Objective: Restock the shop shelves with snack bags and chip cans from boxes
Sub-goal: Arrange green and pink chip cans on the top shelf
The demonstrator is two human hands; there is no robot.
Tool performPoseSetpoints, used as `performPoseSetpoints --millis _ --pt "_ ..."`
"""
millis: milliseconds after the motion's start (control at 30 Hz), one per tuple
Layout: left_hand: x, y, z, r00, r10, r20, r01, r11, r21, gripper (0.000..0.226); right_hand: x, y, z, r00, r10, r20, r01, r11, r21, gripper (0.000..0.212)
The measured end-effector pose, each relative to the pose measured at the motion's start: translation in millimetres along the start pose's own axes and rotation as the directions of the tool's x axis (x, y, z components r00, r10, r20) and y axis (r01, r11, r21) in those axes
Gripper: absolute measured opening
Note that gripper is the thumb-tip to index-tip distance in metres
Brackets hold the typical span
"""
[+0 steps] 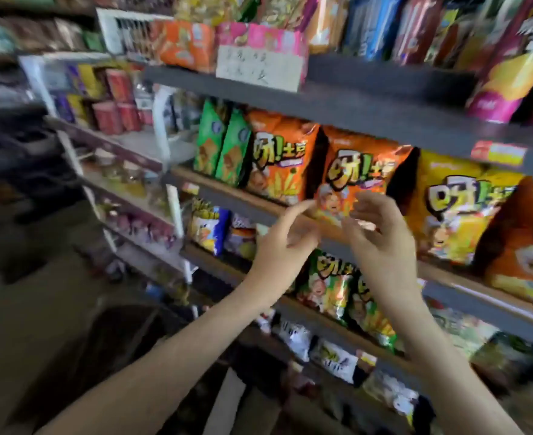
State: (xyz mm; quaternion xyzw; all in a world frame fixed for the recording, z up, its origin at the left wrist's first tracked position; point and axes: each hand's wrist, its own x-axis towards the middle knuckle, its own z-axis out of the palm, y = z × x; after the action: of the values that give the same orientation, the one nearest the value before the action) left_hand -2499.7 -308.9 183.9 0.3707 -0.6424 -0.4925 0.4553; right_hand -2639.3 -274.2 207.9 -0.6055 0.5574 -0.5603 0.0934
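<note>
An orange snack bag (357,171) stands upright on the middle shelf (246,196), between another orange bag (279,158) and a yellow bag (459,211). My left hand (285,240) hovers just in front of the shelf edge, fingers loosely spread, holding nothing. My right hand (381,237) is raised beside it, in front of the orange bag's lower edge, fingers relaxed and slightly curled, empty. The hands are blurred.
Two green bags (222,142) stand at the shelf's left end. The upper shelf carries boxes with a handwritten paper label (260,67). Lower shelves hold green bags (331,284) and white bags (337,356). A side rack (114,111) with red cans stands at the left. A box flap (224,403) lies below.
</note>
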Motion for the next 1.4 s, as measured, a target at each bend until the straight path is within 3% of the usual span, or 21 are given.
performPoseSetpoints --millis 67,133,233,300,400,467,567,667,867,1067,1200,1400 --pt "-42 -60 -35 0.967 -0.244 -0.066 0.244 0.97 -0.02 0.051 -38 22 49 0.978 0.105 0.179 -0.105 0.994 -0.009 0.029" --pt "-92 -116 -74 0.891 -0.437 -0.126 0.433 0.899 -0.061 0.052 -73 42 97 0.922 0.209 0.325 -0.217 0.976 -0.014 0.035" --pt "-170 -182 -133 0.691 -0.661 -0.292 0.646 0.747 -0.161 0.045 -122 65 164 0.808 0.331 0.488 -0.343 0.937 -0.068 0.038" --pt "-212 -222 -171 0.563 -0.73 -0.386 0.712 0.666 -0.223 0.042 -151 81 208 0.717 0.376 0.587 -0.39 0.914 -0.109 0.033" --pt "-253 -288 -213 0.382 -0.766 -0.517 0.729 0.594 -0.341 0.045 -189 103 266 0.567 0.473 0.674 -0.458 0.861 -0.219 0.051" --pt "-272 -335 -234 0.326 -0.775 -0.542 0.731 0.57 -0.375 0.037 -210 120 301 0.484 0.536 0.691 -0.486 0.822 -0.296 0.058" --pt "-290 -411 -256 0.256 -0.818 -0.515 0.77 0.495 -0.403 0.051 -235 147 351 0.37 0.62 0.692 -0.508 0.759 -0.408 0.063" --pt "-299 -481 -263 0.16 -0.856 -0.492 0.811 0.398 -0.428 0.061 -259 182 397 0.312 0.683 0.661 -0.486 0.712 -0.506 0.066" --pt "-262 -567 -246 0.09 -0.884 -0.458 0.833 0.319 -0.453 0.066 -316 292 479 0.216 0.74 0.637 -0.436 0.657 -0.615 0.069" --pt "-244 -729 -196 0.111 -0.859 -0.501 0.819 0.364 -0.444 0.073 -386 422 541 0.196 0.718 0.668 -0.307 0.692 -0.654 0.073" --pt "-228 -827 -170 0.032 -0.862 -0.505 0.816 0.315 -0.484 0.082 -429 501 587 0.171 0.678 0.715 -0.181 0.735 -0.654 0.076" --pt "-229 -924 -151 -0.099 -0.81 -0.578 0.866 0.216 -0.451 0.084 -477 577 638 0.08 0.673 0.736 -0.055 0.74 -0.671 0.089"
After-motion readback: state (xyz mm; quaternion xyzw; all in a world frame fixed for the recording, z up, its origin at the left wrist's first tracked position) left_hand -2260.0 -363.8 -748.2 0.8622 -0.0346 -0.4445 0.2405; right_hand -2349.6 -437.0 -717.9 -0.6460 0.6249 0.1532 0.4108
